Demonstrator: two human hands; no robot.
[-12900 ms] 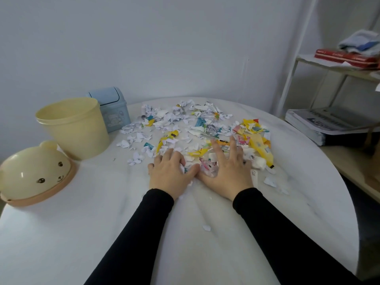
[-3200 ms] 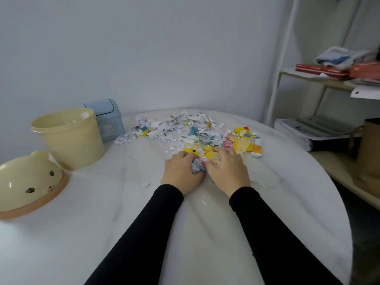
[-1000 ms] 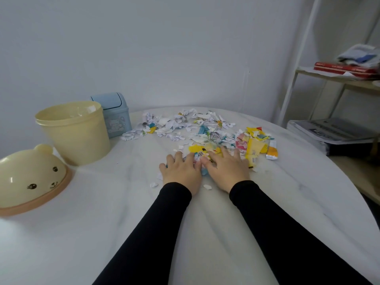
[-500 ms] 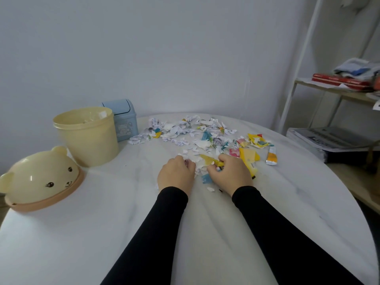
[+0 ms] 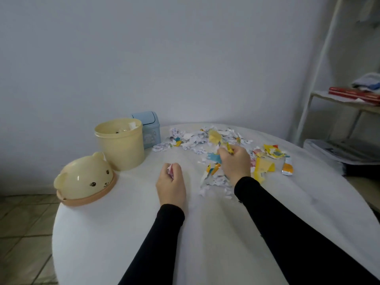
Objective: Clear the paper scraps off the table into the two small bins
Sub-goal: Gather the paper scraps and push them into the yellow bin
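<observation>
White and coloured paper scraps lie spread over the far middle of the round white table. My left hand is lifted off the table and grips a small bunch of scraps. My right hand is raised too and grips a larger handful, with some scraps falling below it. An open yellow bin stands at the left with a few scraps inside. Right behind it stands a small blue bin with its swing lid closed.
The yellow bin's bear-face lid lies at the table's left edge. A metal shelf with books and papers stands to the right. An orange and white wrapper lies right of the scraps. Tiled floor shows at the lower left.
Both hands have closed on scraps and lifted off the table. The left hand has moved left, toward the yellow bin. The view has swung left.
</observation>
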